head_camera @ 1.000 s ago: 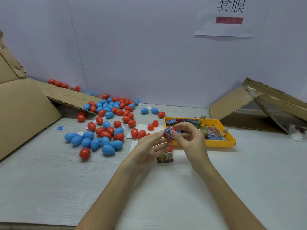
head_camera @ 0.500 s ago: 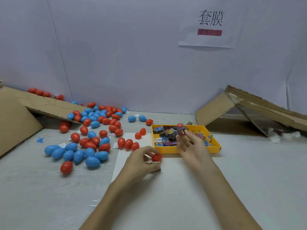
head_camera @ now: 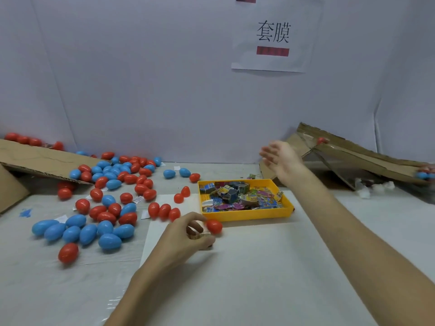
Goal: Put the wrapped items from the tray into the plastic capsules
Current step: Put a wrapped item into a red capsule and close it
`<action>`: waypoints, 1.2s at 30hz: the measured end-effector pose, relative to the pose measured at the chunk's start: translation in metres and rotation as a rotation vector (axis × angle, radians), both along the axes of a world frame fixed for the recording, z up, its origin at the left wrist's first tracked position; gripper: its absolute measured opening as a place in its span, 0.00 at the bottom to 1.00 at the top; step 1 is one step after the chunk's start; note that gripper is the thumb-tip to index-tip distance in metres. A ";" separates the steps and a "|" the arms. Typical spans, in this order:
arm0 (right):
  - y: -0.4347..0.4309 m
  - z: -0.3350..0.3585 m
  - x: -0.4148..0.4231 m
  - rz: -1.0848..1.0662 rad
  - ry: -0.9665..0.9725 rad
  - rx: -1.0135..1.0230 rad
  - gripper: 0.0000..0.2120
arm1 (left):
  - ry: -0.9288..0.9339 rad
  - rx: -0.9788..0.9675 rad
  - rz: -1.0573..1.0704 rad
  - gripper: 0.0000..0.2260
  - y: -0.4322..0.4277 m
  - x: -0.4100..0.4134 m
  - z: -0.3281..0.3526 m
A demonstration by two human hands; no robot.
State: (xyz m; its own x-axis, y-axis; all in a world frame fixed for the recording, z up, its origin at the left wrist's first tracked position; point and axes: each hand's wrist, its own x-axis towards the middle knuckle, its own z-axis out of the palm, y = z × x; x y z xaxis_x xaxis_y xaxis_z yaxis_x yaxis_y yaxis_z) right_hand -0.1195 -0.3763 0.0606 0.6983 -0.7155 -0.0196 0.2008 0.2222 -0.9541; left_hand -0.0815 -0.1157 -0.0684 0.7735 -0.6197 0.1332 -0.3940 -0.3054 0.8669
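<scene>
Near the front wall of the shallow yellow plastic tray (head_camera: 244, 214), at its seven o'clock, the left hand (head_camera: 186, 234) rested on the white table sheet (head_camera: 259, 267). Its fingers were curled round a small wrapped item (head_camera: 200, 235), and a red egg-shaped plastic capsule (head_camera: 214, 226) sat just beside the index fingertip. The right hand (head_camera: 281, 158) hung in the air at the tray's one o'clock, blurred, its fingers loosely apart and holding nothing, beside a slanted brown cardboard ramp (head_camera: 367, 156). Colourful wrapped items (head_camera: 240, 196) filled the tray. At its nine o'clock, loose red and blue capsules (head_camera: 110, 184) lay scattered on the table.
</scene>
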 end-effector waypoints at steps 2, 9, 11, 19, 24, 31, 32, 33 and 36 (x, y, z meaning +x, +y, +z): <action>0.025 -0.024 -0.007 -0.028 0.001 -0.219 0.08 | -0.025 0.051 -0.013 0.18 0.001 -0.001 -0.001; 0.077 -0.102 -0.028 -0.080 0.016 -0.860 0.13 | -0.129 0.184 -0.021 0.26 0.000 -0.003 -0.002; 0.079 -0.112 -0.029 -0.033 0.067 -1.007 0.13 | -0.116 0.148 0.006 0.21 -0.002 -0.003 0.000; 0.081 -0.117 -0.032 0.252 0.204 -1.275 0.09 | -0.250 0.186 0.024 0.18 0.001 -0.008 -0.001; 0.082 -0.118 -0.031 0.328 0.310 -1.437 0.12 | -0.273 0.200 0.011 0.18 0.000 -0.006 -0.002; 0.087 -0.117 -0.031 0.268 0.177 -1.378 0.11 | -0.223 0.077 0.104 0.11 -0.001 -0.004 0.001; 0.089 -0.117 -0.031 0.258 0.131 -1.358 0.11 | -0.228 0.052 0.130 0.11 -0.002 -0.004 0.002; 0.091 -0.116 -0.031 0.255 0.088 -1.341 0.12 | -0.236 0.021 0.149 0.10 -0.002 -0.004 0.004; 0.098 -0.117 -0.030 0.257 -0.004 -1.344 0.14 | -0.226 -0.094 0.146 0.05 -0.001 -0.004 0.009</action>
